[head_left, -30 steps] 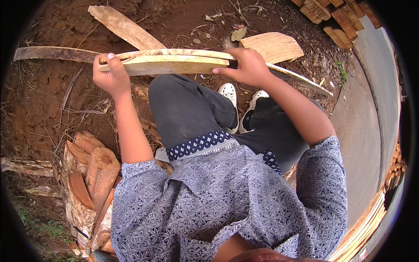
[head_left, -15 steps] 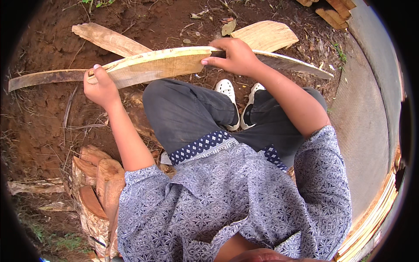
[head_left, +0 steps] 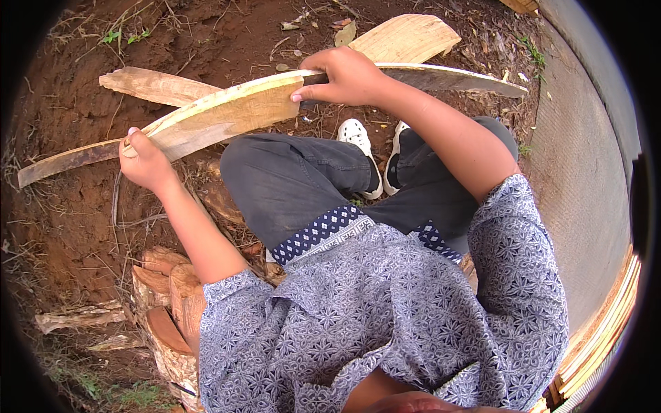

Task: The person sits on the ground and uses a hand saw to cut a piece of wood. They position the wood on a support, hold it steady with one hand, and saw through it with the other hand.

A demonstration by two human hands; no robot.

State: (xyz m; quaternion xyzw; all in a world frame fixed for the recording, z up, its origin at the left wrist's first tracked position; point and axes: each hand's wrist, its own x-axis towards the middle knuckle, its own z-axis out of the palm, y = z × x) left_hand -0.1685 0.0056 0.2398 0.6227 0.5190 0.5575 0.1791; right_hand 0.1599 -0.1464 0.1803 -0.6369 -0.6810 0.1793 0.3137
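Note:
A pale, freshly cut wooden board (head_left: 234, 117) is held up in front of my knees, its left end lower than its right. My left hand (head_left: 144, 160) is closed round the left end, thumb over the top edge. At the right end my right hand (head_left: 348, 77) is closed, thumb near the board's lower corner and fingers over the far side. A long, thin, dark strip (head_left: 69, 163) sticks out beyond my left hand. Past my right hand extends a long greyish piece with a pale edge (head_left: 447, 79). I cannot tell whether these two are joined or held.
Two pale wood pieces lie on the brown soil beyond, a narrow one (head_left: 158, 86) and a broad one (head_left: 406, 38). Split logs (head_left: 172, 296) are stacked by my left side. Grey sheeting (head_left: 571, 158) curves along the right, with stacked thin boards (head_left: 606, 323) near it.
The board has tilted, its left end now lower, and both hands have shifted slightly left. The whole view has turned a little. Both hands keep their hold.

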